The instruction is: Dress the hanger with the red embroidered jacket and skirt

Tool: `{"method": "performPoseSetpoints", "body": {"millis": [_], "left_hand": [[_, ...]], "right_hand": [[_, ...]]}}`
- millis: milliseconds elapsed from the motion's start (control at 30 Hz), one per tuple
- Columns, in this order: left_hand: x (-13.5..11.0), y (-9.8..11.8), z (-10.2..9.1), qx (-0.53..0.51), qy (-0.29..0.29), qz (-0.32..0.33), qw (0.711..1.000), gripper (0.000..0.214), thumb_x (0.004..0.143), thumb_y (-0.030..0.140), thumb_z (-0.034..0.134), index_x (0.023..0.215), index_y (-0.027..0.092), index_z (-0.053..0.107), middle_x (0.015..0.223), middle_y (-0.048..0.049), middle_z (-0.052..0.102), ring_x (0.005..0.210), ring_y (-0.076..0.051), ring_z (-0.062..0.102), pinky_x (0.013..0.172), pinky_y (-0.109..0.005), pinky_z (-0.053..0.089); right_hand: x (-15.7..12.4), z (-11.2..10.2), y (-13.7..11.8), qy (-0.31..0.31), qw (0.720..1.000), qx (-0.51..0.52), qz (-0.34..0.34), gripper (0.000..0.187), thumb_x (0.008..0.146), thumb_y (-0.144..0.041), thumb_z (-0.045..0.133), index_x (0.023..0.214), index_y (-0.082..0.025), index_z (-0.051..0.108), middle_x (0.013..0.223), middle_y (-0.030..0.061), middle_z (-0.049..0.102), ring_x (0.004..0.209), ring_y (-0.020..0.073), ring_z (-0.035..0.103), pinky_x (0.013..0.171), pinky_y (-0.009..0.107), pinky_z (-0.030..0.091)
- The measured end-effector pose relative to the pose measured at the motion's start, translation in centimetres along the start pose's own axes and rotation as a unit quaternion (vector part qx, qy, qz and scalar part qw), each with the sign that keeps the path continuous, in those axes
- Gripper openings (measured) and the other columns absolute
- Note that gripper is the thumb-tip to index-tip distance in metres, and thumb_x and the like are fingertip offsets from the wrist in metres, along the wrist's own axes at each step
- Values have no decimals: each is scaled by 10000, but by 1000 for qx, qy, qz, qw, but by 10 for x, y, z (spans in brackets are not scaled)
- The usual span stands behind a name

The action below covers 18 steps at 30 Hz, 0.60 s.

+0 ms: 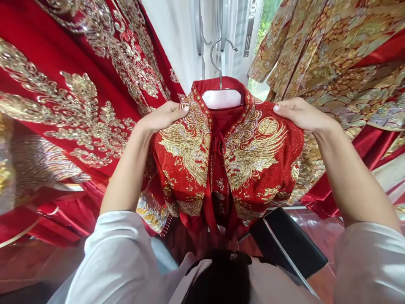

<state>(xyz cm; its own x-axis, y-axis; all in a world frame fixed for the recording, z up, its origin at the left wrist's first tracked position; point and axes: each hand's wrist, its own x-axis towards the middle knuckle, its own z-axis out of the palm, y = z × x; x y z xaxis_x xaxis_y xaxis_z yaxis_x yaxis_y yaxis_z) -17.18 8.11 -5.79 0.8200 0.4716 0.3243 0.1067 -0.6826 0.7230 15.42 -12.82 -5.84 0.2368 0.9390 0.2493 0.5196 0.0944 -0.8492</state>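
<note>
In front of me hangs a red jacket (pixel 249 152) with gold bird-like embroidery, a stand collar and a tied cord at the neck. It is on a hanger (pixel 220 98) with a white body and a metal hook. My left hand (pixel 167 116) grips the jacket's shoulder on the left, thumb on top of the cloth. On the other shoulder, my right hand (pixel 302 113) holds the fabric the same way, thumb in front. The fingers of both hands are mostly hidden behind the cloth.
Red garments with gold sequin patterns (pixel 82 97) hang at the left. Gold-patterned garments (pixel 332 55) hang at the right. Behind the hanger are a white curtain (pixel 174 38) and a window frame (pixel 251 33). A black flat object (pixel 289 240) is low by the tiled floor (pixel 316 230).
</note>
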Motion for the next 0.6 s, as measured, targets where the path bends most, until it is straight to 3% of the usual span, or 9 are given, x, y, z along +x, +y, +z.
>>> {"method": "performPoseSetpoints", "body": {"millis": [100,200,333,433,600], "left_hand": [[6,-9,0,-36,3,-19,999,480,790,619,570,664,157,613,633,-33,613,591,-129,567,584,-243,473],[6,-11,-1,-31,-6,-50,998,486,791,619,557,633,160,580,595,-11,576,587,-125,578,578,-238,476],[0,-4,1,8,21,-36,999,458,828,560,519,607,159,527,569,16,515,619,-118,585,621,-237,484],[-7,1,4,33,34,-23,999,445,827,552,508,616,160,510,583,11,516,611,-113,564,610,-231,477],[-21,5,10,100,75,-31,992,383,814,521,533,664,169,516,607,-1,531,637,-125,553,570,-210,445]], "right_hand": [[6,6,-3,14,995,51,86,267,929,-129,447,811,-55,675,630,12,665,572,77,617,656,274,480],[8,8,-5,16,991,64,116,279,943,-135,442,825,-41,676,628,28,674,544,70,612,646,260,480],[3,3,0,-5,990,85,115,310,946,-208,474,773,-49,677,667,64,696,523,76,602,607,239,471],[1,-1,8,12,990,92,103,316,931,-236,509,722,-68,675,670,68,698,529,78,600,602,228,476],[2,-3,27,-1,997,79,9,343,704,-470,734,759,-133,702,702,34,699,591,108,622,589,227,504]]}}
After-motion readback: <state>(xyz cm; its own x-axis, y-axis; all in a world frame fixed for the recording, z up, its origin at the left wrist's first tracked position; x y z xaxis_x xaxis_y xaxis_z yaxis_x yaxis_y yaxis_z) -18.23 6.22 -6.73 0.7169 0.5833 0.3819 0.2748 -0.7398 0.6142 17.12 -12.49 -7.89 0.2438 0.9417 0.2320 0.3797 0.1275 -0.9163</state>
